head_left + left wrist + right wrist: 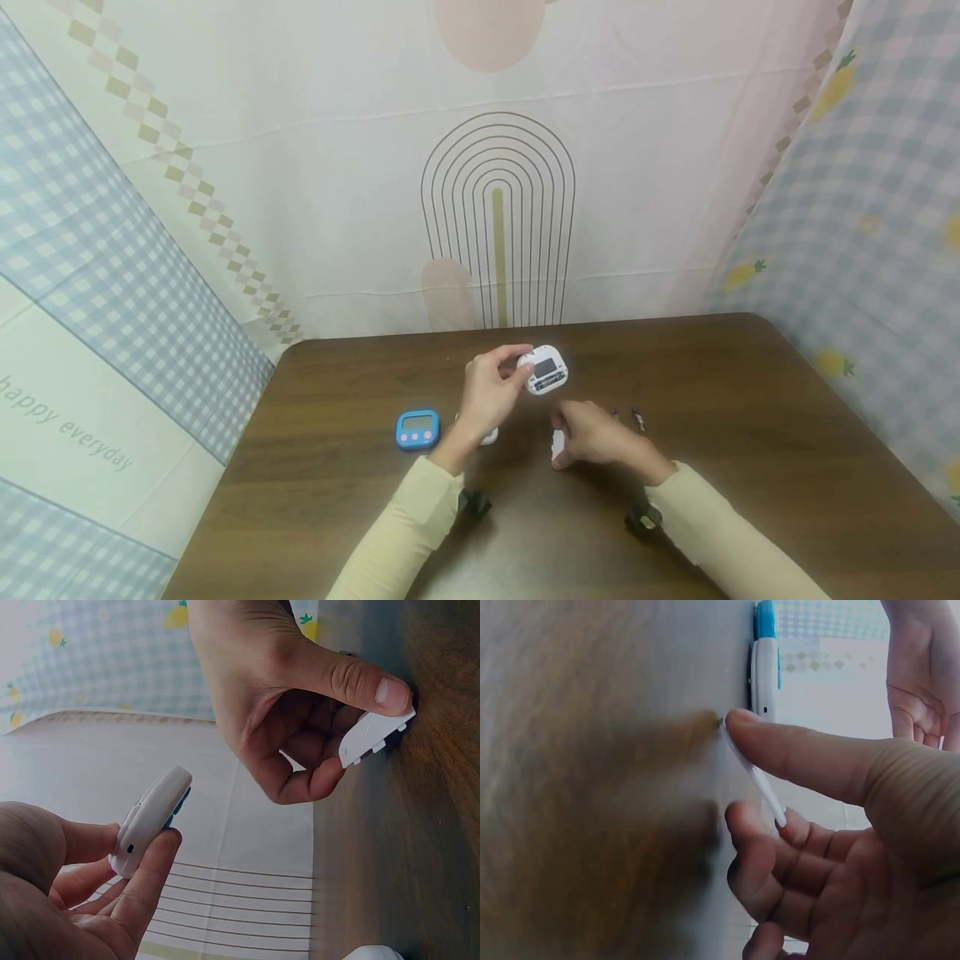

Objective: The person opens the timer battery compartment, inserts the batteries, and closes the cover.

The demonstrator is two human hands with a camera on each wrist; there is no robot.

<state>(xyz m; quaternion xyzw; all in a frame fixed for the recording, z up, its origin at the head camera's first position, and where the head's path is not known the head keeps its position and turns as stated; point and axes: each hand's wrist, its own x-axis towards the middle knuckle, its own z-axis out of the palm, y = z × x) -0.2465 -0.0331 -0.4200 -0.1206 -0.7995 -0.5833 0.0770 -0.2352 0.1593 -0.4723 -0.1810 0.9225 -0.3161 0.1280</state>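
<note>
My left hand (489, 393) pinches a white digital timer (547, 369) between thumb and fingers, raised above the table. Its back faces the head camera, showing a dark rectangle and an uncovered battery slot; whether a battery sits inside, I cannot tell. In the left wrist view the timer (151, 821) appears edge-on, with blue buttons on its far face. Lower and to the right, my right hand (596, 433) holds a small white battery cover (558, 447) close to the tabletop. Small tabs line one edge of the cover (373, 739), and the thumb lies along its other edge.
A blue timer (417, 430) with pink buttons lies left of the hands on the brown table (337, 517). Another white timer (490, 437) is partly hidden behind the left wrist. Small dark batteries (638, 419) lie beyond the right hand. A patterned curtain (360, 208) hangs behind.
</note>
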